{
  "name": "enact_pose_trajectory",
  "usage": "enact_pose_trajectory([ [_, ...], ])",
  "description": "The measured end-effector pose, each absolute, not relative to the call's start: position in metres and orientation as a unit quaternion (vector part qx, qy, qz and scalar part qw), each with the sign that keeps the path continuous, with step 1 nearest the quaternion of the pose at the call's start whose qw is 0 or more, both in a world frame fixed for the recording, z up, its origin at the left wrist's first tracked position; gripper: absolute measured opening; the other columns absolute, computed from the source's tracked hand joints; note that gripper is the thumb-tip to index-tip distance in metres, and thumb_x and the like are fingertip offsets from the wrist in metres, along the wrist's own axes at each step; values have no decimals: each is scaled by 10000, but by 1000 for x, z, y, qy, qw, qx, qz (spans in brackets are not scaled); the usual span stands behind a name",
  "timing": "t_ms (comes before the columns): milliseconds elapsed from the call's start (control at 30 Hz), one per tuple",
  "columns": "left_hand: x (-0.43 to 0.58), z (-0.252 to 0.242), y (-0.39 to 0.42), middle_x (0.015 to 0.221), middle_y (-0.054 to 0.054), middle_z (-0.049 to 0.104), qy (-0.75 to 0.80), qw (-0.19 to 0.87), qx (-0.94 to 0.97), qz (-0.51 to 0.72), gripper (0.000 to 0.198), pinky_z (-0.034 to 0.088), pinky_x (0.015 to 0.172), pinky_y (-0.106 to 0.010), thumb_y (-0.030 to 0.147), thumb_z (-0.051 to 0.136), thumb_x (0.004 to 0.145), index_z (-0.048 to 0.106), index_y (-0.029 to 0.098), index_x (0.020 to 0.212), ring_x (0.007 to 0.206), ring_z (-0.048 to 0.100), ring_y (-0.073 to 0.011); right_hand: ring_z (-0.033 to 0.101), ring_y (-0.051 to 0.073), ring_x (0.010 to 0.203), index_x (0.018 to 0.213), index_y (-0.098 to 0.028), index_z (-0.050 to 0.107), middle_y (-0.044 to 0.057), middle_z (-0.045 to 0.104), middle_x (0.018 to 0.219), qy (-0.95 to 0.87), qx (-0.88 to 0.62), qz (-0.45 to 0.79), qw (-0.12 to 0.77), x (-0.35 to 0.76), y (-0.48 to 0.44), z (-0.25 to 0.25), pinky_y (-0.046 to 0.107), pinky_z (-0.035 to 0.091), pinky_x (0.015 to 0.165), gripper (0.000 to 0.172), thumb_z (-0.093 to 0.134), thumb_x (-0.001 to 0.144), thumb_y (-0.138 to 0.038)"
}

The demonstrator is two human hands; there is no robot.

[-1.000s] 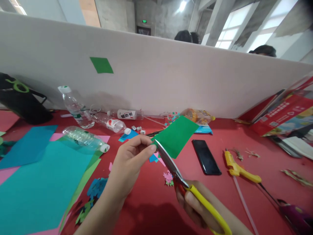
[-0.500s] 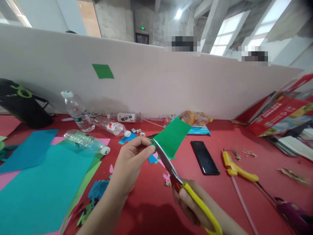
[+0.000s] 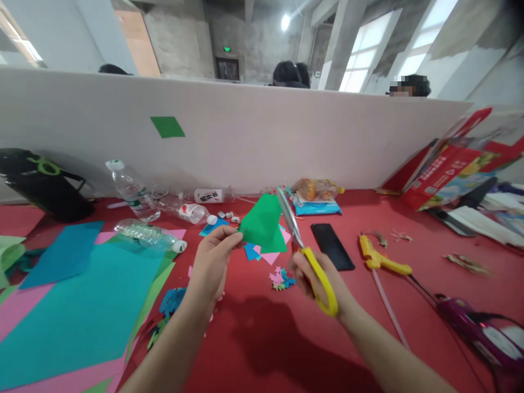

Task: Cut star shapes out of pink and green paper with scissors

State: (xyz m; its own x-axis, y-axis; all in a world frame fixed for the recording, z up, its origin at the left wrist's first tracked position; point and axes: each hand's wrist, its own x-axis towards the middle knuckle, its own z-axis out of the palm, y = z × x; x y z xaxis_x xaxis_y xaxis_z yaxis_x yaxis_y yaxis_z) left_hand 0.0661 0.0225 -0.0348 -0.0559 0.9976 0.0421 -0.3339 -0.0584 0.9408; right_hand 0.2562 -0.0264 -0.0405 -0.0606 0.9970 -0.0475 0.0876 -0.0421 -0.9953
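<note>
Between thumb and fingers, my left hand (image 3: 216,256) pinches the left edge of a piece of green paper (image 3: 264,221) above the table. My right hand (image 3: 317,273) grips yellow-handled scissors (image 3: 323,281), whose metal blades point up and to the left, just right of the paper. The blades look nearly closed and apart from the paper's cut edge. Below the paper lie a small pile of pink, blue and green cut-outs (image 3: 281,278) and some pink and blue paper scraps (image 3: 268,256).
Coloured paper sheets (image 3: 82,305) cover the left side of the red table. Plastic bottles (image 3: 149,232) and a black flask (image 3: 45,185) stand or lie behind. Rightward are a phone (image 3: 332,246), a yellow glue gun (image 3: 382,259) and a red box (image 3: 446,169). A white partition (image 3: 245,136) closes the back.
The scissors have moved away from the paper's left edge to its right side and now point more upward. The green paper has turned in my left hand. The view has shifted slightly.
</note>
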Motion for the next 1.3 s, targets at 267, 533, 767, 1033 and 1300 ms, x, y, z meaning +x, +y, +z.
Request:
enact_pose_trajectory([
  [267,80,-67,1,700,15,599,443,515,484,551,156,495,758,-303,329,681,735,595,199,735,722,600,-155,346,99,265,522,-251,438,-78,375,290,-461,-528,445,558,247,8,-57,233,269,327,338,588,784,-403],
  [533,87,-109,3,879,-40,617,437,376,727,373,105,444,914,-403,265,598,821,634,221,733,896,582,-227,364,99,250,650,-246,470,-108,403,311,-451,-544,375,600,304,13,-42,212,249,289,212,644,742,-324],
  [767,110,-121,5,1018,-102,592,437,243,838,219,167,379,973,-486,201,491,898,654,205,861,1018,517,-281,363,85,253,591,-245,457,-95,400,284,-488,-522,395,577,302,-3,-24,214,267,309,256,621,778,-307],
  [1033,111,-125,20,887,-107,632,461,199,856,122,228,439,875,-433,218,513,897,696,193,764,933,566,-286,360,82,267,609,-248,464,-107,392,320,-527,-501,410,550,299,-8,-28,228,277,333,297,628,844,-327],
  [1300,112,-123,22,839,-109,655,465,193,856,114,159,449,838,-426,212,573,857,700,193,764,887,592,-297,337,76,256,609,-250,446,-116,385,316,-512,-468,441,569,301,-6,-27,235,283,337,302,630,840,-314],
])
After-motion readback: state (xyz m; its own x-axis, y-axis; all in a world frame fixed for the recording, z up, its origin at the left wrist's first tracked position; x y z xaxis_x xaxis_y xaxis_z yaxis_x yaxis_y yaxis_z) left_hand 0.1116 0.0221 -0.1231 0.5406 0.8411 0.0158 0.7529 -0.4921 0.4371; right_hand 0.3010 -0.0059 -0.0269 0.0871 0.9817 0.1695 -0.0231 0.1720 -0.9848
